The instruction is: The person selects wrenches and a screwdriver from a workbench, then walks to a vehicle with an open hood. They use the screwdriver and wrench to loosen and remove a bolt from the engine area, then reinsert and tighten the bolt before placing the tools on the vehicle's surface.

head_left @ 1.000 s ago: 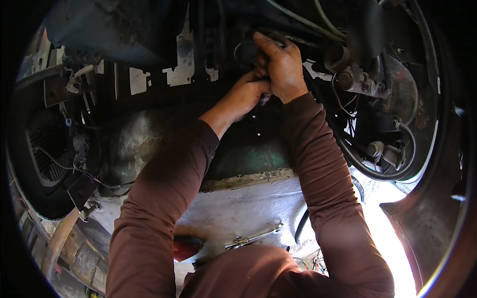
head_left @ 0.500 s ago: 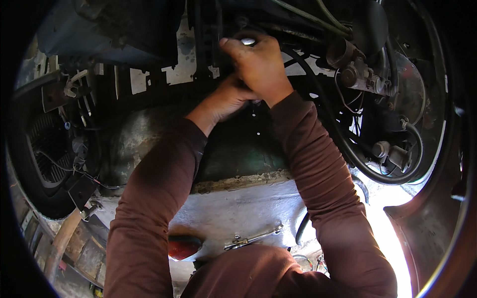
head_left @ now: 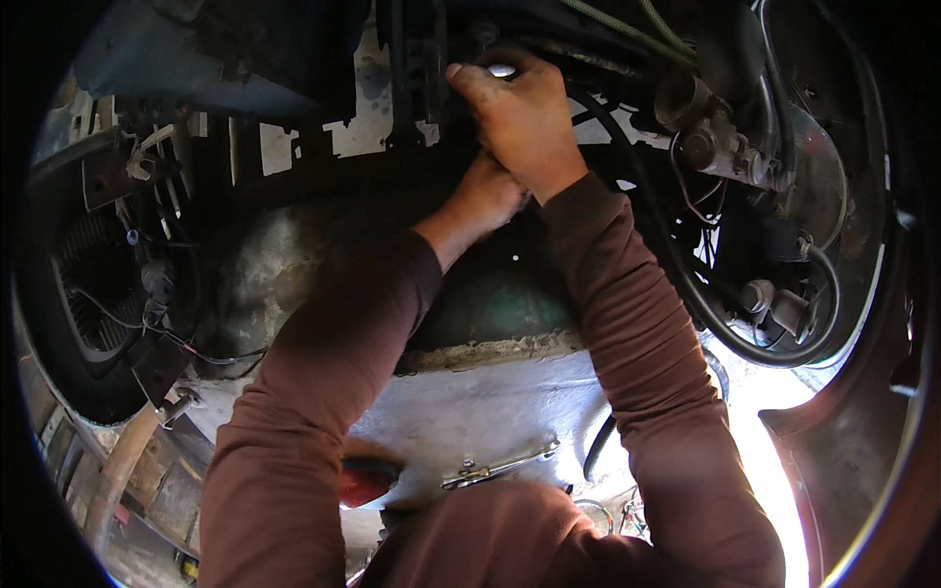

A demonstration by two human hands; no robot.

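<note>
My right hand [head_left: 526, 116] is raised among dark metal parts at the upper middle, its fingers curled and its thumb pointing left. A small bright round piece [head_left: 502, 71] shows between thumb and curled fingers; I cannot make out what it belongs to. Just below, my left hand [head_left: 484, 199] is closed and touches the underside of the right hand near its wrist. Whatever the left fingers grip is hidden behind the hands. Behind both hands runs a dark metal beam. A ratchet wrench [head_left: 500, 465] lies on the pale painted metal panel [head_left: 470, 412] near my chest.
A thick black hose [head_left: 676, 284] curves down the right side past metal fittings [head_left: 720, 147] and loose wires. At left are a black grilled housing [head_left: 93, 284] and thin cables. A red lamp [head_left: 368, 482] sits beside my left sleeve. Dark blue metal [head_left: 216, 59] hangs upper left.
My left hand has shifted right and slightly down, now tucked closer under the right wrist. The right hand appears a little further right, still curled; the whole view has shifted slightly.
</note>
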